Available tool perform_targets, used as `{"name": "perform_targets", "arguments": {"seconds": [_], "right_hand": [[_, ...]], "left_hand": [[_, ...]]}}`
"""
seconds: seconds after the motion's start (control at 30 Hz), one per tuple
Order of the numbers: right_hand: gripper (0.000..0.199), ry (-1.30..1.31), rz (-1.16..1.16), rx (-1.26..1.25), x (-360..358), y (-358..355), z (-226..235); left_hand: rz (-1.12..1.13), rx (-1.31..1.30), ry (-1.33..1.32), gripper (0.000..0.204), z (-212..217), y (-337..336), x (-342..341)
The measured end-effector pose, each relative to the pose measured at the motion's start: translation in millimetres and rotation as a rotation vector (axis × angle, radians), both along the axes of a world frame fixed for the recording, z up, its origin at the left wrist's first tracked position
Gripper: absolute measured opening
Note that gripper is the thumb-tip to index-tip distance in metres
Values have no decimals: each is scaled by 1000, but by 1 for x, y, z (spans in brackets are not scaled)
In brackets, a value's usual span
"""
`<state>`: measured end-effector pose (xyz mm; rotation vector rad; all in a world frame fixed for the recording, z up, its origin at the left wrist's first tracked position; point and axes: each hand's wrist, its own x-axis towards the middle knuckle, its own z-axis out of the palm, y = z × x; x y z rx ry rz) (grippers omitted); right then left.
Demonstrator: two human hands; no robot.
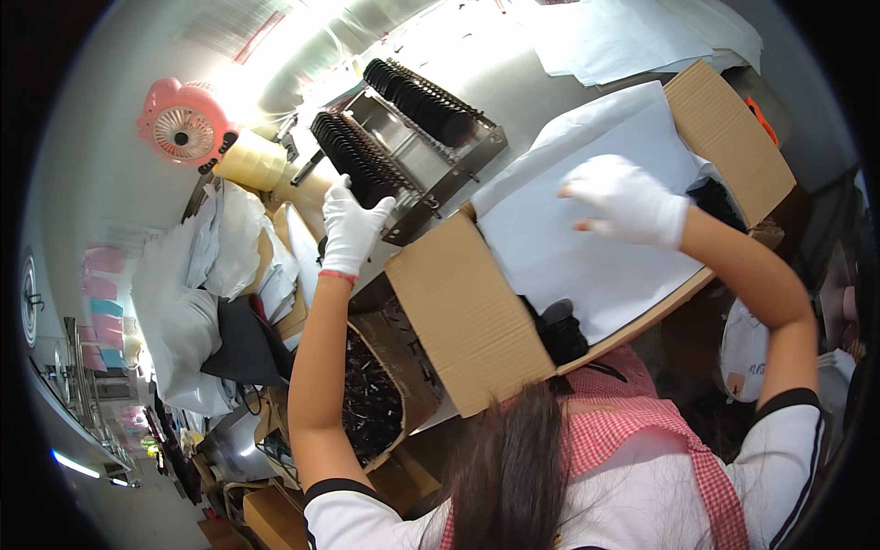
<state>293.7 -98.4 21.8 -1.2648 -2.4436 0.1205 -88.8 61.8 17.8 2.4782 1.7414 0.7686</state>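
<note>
My left hand, in a white glove, is at the near end of a row of black discs in a metal rack. Its thumb and fingers are spread around that end; whether they touch the last disc is unclear. A second row of black discs runs along the rack's other side. My right hand, also gloved and slightly blurred, hovers over a white sheet lying across an open cardboard box. Its thumb and fingers are apart with nothing between them. Black round pieces show beside the sheet.
A pink fan and a yellowish roll stand at the far left. Below my left forearm is a carton of small black pieces. White sheets lie at the far right of the metal table. White bags fill the left.
</note>
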Motion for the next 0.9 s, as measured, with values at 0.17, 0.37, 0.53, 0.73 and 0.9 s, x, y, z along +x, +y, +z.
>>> {"name": "perform_targets", "arguments": {"seconds": [0.17,0.37,0.53,0.73,0.9], "right_hand": [[40,373,33,157,-146,80,-35],[18,290,-229,286,-186,130,-58],[16,357,-156,317,-177,143,-66],[17,352,-165,294,-178,143,-70],[26,398,-102,191,-174,126,-46]], "left_hand": [[-124,-272,-23,71,-2,44,-32],[-37,-489,-10,70,18,38,-5],[-2,-922,-15,36,44,36,22],[-52,-1169,-304,23,33,53,46],[-264,-621,312,27,32,44,15]]}}
